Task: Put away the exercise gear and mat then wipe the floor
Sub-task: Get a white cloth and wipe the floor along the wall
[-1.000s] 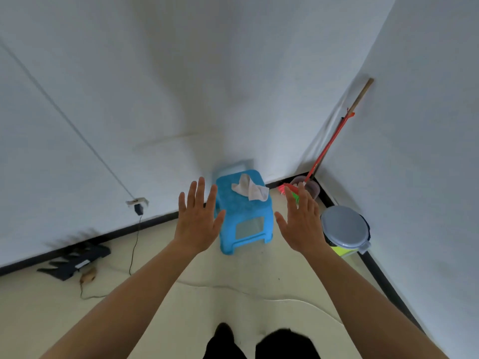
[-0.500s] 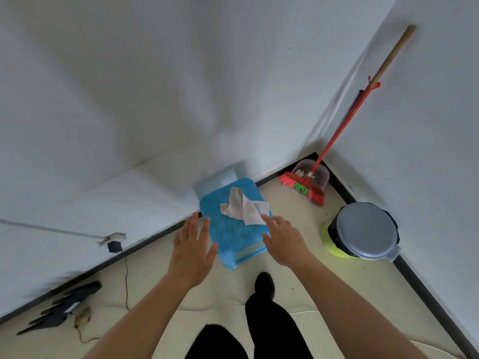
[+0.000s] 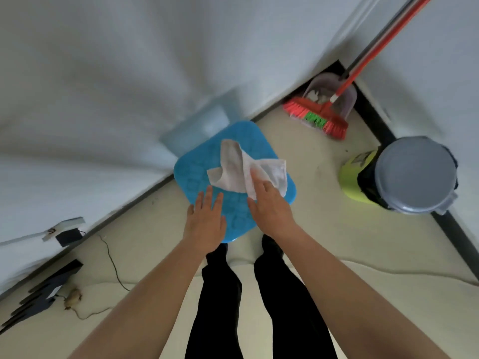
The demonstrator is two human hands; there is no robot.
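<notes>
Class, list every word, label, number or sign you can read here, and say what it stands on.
Nothing can be read for certain.
Dark marking on the yellow-green bin: too blurred to read.
Pale label on the black object on the floor: too small.

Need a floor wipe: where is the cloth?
Head view, centre: the cloth lies on the blue stool, touched by the right hand, left of the bin.

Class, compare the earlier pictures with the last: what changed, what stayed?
Both hands moved forward and down to the blue stool. The right hand now lays fingers on the white cloth there; a grip is not clear. The left hand hovers open at its near edge. Cloth, broom and lidded bin stayed put.
</notes>
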